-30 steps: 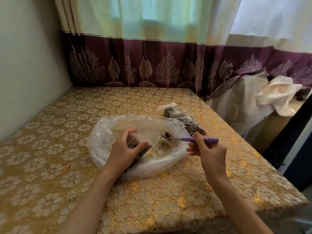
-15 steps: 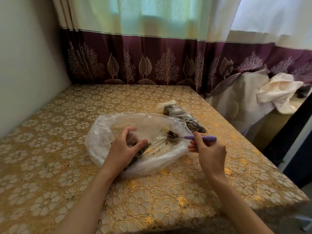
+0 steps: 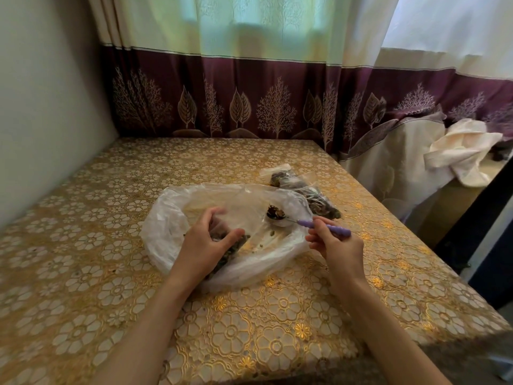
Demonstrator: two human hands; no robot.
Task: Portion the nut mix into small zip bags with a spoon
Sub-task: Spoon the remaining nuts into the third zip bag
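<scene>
A gold cloth with a white flower pattern [image 3: 83,273] covers the desk. Behind it hangs a curtain [image 3: 249,65], pale green above and plum below, with trees and leaves along the dark band. A plain wall [image 3: 41,107] stands at the left. To the right, a crumpled cream cloth [image 3: 466,151] lies on what may be a box or low stand.
</scene>
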